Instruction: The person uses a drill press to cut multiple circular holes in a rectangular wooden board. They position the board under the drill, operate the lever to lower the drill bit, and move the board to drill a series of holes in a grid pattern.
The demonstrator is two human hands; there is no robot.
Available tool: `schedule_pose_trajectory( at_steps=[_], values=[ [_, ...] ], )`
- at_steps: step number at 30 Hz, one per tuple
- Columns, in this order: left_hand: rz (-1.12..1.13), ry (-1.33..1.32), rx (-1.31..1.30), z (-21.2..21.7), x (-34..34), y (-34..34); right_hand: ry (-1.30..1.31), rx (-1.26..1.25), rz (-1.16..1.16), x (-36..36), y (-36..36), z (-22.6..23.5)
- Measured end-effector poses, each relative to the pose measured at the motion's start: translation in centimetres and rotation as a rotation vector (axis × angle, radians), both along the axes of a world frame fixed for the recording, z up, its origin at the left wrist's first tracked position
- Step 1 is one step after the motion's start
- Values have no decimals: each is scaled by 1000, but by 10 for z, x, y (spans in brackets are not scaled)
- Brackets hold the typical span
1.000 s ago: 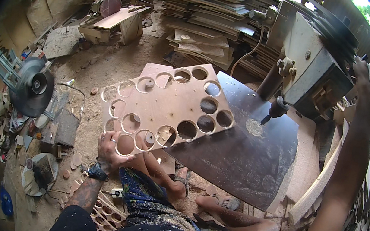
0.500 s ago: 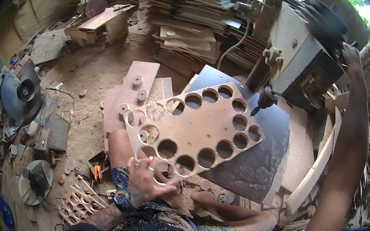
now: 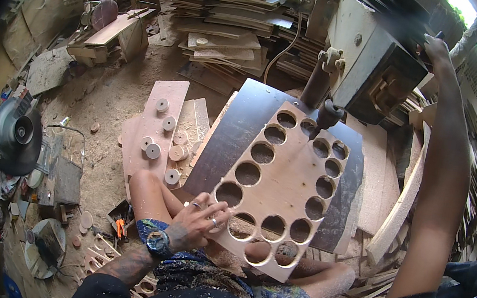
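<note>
My left hand [image 3: 199, 222], with rings and a wristwatch, grips the near left corner of a flat plywood board [image 3: 284, 167]. Round holes run around the board's border. The board lies on a dark metal drill press table [image 3: 206, 163], its near end overhanging above my legs. Over the far end hangs the drill chuck [image 3: 328, 115], its bit pointing down at solid wood between holes; whether it touches is unclear. At the upper right my right hand [image 3: 437, 50] is raised with its fingers closed around a dark lever beside the drill press head [image 3: 353, 55].
Several cut wooden discs [image 3: 153, 150] sit on a plank [image 3: 166, 103] left of the table. A fan [image 3: 22, 131] stands farther left. Thin boards [image 3: 233, 9] are stacked behind. A curved wood strip [image 3: 403, 201] leans at the right. Sawdust covers the floor [image 3: 105, 107].
The plywood board has turned counter-clockwise, its near end swinging right, and its far end has come under the drill bit. My left hand moved along with it. My right hand keeps the lever.
</note>
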State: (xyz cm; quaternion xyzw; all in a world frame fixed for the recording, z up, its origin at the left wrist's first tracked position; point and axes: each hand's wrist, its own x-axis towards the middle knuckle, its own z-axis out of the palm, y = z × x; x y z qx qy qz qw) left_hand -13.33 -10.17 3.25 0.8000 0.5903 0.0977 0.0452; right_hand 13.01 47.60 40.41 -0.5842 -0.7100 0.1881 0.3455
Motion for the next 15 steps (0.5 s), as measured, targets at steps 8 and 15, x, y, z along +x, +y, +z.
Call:
schedule_pose_trajectory(
  at_steps=[8,15],
  values=[
    [-27,-83,11,-8,34,14,-12,2,22,3,16,-1],
    [35,-135,75,-5,43,12,104,207,111,15,-29,-15]
  ],
)
